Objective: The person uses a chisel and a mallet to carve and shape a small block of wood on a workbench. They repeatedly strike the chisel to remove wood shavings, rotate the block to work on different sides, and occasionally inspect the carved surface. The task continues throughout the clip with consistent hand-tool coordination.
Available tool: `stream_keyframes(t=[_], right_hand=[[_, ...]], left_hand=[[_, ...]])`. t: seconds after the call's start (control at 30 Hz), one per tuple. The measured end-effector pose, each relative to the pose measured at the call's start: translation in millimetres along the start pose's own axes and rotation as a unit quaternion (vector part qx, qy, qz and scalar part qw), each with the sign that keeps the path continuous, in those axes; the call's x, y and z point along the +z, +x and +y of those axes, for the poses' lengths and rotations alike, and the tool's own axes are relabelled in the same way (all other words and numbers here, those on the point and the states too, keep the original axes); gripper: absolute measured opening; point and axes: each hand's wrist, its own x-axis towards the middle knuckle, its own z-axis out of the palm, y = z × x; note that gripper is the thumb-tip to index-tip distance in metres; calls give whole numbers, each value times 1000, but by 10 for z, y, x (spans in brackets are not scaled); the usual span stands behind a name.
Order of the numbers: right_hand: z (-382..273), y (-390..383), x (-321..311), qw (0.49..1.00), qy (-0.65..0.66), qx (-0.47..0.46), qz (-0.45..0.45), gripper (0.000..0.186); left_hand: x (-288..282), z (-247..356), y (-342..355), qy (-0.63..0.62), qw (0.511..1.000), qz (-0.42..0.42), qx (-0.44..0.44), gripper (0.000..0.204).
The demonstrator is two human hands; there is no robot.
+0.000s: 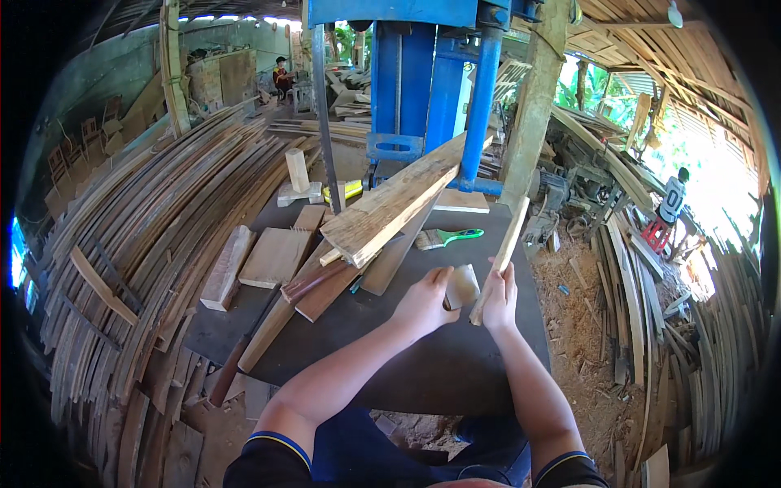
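Over the dark bandsaw table (423, 374), my left hand (427, 305) grips a small pale, shiny-faced block (462, 285). My right hand (499, 302) holds a narrow light wooden strip (514, 228), angled upward, close beside the block. A green-handled brush (451, 237) lies just beyond them. To the left, thick rough boards (390, 203) lie across thinner pieces, near a flat wooden square (275, 259) and a pale block (225, 268). A small upright wood piece (298, 171) stands at the back beside a yellow object (343, 190).
The blue bandsaw (407, 81) rises ahead with its vertical blade left of centre. Long plank stacks (138, 244) fill the left. Machinery (561, 203), sawdust and boards (639, 309) lie right. One person (282, 77) sits far back; another (671, 203) is at the right.
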Motion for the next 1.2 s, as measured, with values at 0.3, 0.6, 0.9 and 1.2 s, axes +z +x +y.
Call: stream_keyframes(t=[0.3, 0.6, 0.9, 1.2], right_hand=[[-104, 37, -27, 994, -76, 2, 75, 66], [-138, -62, 122, 971, -164, -161, 64, 50], [-113, -156, 197, 977, -109, -182, -39, 48], [39, 158, -89, 996, -36, 7, 78, 56]], left_hand=[[169, 293, -144, 43, 987, -88, 124, 74], [211, 194, -121, 64, 991, -35, 111, 79], [-55, 49, 84, -3, 994, 103, 21, 78], [306, 285, -208, 23, 992, -31, 120, 83]])
